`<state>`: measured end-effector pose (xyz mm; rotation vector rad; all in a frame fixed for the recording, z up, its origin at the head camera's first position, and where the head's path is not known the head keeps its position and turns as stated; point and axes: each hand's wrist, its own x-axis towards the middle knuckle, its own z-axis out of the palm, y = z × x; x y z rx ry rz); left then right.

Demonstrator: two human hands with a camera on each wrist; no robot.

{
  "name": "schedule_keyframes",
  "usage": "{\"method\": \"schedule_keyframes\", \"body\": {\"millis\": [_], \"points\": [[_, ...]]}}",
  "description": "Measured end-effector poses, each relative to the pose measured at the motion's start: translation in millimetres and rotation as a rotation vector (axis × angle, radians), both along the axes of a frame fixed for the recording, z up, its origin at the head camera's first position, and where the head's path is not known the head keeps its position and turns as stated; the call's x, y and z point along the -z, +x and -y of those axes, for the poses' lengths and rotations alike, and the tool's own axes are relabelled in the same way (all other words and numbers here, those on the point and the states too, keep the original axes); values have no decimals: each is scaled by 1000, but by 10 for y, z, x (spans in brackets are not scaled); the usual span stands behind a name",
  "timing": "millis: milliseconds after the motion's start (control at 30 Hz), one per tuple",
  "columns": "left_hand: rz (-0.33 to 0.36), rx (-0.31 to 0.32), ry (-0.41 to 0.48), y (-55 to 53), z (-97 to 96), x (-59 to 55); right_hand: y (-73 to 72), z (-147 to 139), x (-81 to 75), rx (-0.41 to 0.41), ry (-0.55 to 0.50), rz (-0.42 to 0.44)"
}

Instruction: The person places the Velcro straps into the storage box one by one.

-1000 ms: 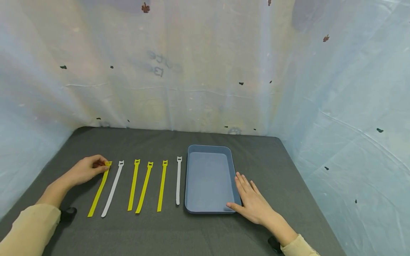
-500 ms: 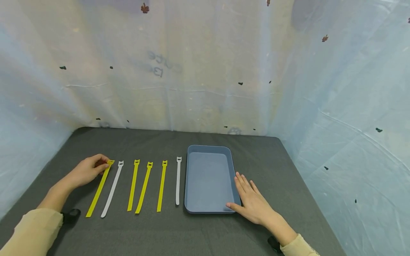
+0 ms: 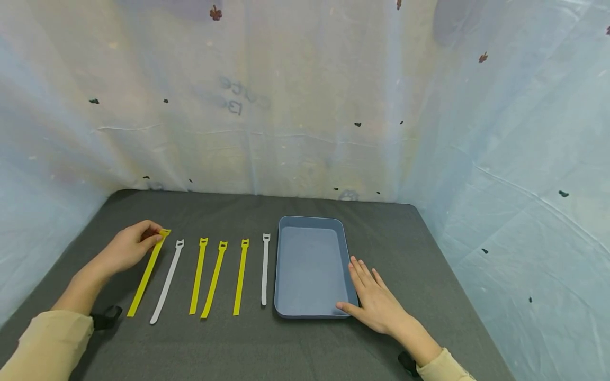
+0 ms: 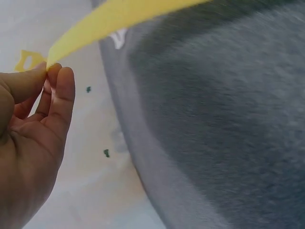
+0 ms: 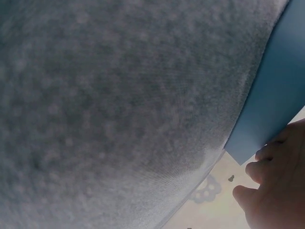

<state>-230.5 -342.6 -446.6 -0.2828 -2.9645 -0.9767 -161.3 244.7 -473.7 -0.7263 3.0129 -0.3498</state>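
Note:
My left hand point(image 3: 125, 250) pinches a yellow hook-and-loop cable tie point(image 3: 149, 272) between thumb and fingers, just below its slotted head. In the left wrist view the yellow strap point(image 4: 114, 21) stretches away from the fingertips, above the cloth. Right beside it lies a white cable tie point(image 3: 167, 283). A blue-grey tray point(image 3: 312, 270), with nothing in it, stands right of the row of ties. Against the tray's right side rests my right hand point(image 3: 378, 307), fingers straight and thumb over the near rim. The right wrist view shows its fingers at the tray wall point(image 5: 271, 95).
Three more yellow ties point(image 3: 198, 278) lie spaced out in the middle of the row. Another white tie point(image 3: 265, 271) is close to the tray's left side. Dark grey cloth point(image 3: 229, 349) covers the table, and pale curtains point(image 3: 295, 106) hang behind and beside it.
My left hand has risen and shifted slightly away from me, drawing the yellow cable tie up with it. The tie looks straighter now. My right hand and the tray have stayed put.

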Motion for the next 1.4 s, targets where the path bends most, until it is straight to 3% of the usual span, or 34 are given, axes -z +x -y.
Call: {"method": "schedule_keyframes", "body": {"millis": [300, 567, 700, 967, 1400], "points": [[-34, -45, 30, 54, -135, -246, -4, 9, -9, 4, -4, 24], [-164, -89, 43, 90, -299, -404, -5, 8, -2, 8, -6, 33], [-195, -95, 81, 126, -407, -505, -9, 6, -1, 7, -2, 32], [-242, -66, 231, 187, -707, -675, -12, 6, -11, 6, -1, 38], [-225, 23, 474, 179, -1241, -778, -14, -6, 7, 8, -13, 31]]}}
